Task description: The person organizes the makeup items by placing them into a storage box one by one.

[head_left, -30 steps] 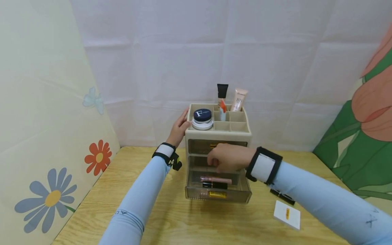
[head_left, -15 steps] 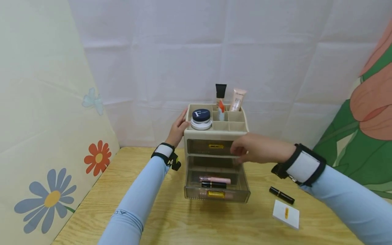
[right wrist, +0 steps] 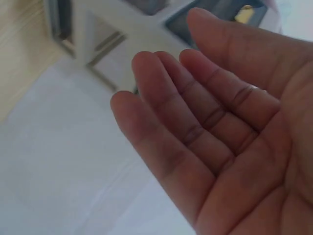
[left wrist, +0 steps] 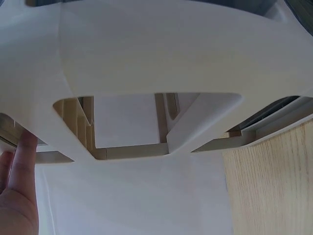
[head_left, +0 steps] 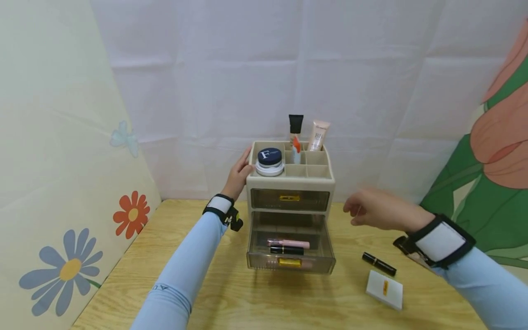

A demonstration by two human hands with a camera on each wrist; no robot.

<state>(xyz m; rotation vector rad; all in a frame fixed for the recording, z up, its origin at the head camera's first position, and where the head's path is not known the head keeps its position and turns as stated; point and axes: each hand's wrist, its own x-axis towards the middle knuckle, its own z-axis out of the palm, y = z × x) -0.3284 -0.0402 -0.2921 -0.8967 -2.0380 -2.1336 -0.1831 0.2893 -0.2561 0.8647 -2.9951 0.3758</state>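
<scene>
A cream makeup organizer (head_left: 290, 184) stands on the table in the head view, its lower smoky drawer (head_left: 290, 262) pulled out. In that drawer lie a pink tube (head_left: 294, 243) and a black tube (head_left: 286, 250). My left hand (head_left: 237, 178) rests against the organizer's upper left side; the left wrist view catches its extended fingers (left wrist: 24, 166) along the side wall. Off to the right of the organizer, my right hand (head_left: 377, 208) hovers over the table. Its fingers are loosely bent with nothing in them, as the palm (right wrist: 254, 171) in the right wrist view confirms.
On the organizer's top sit a navy-lidded jar (head_left: 270, 157) on a white round case (head_left: 270, 170), a black-capped tube (head_left: 295, 123) and a pink BB tube (head_left: 319, 135). A black cosmetic tube (head_left: 379, 264) and a white square case (head_left: 384, 289) lie at the table's right.
My right hand has moved away from in front of the drawers, rightward past the organizer's side. The left hand keeps its place, and the lower drawer is still pulled out.
</scene>
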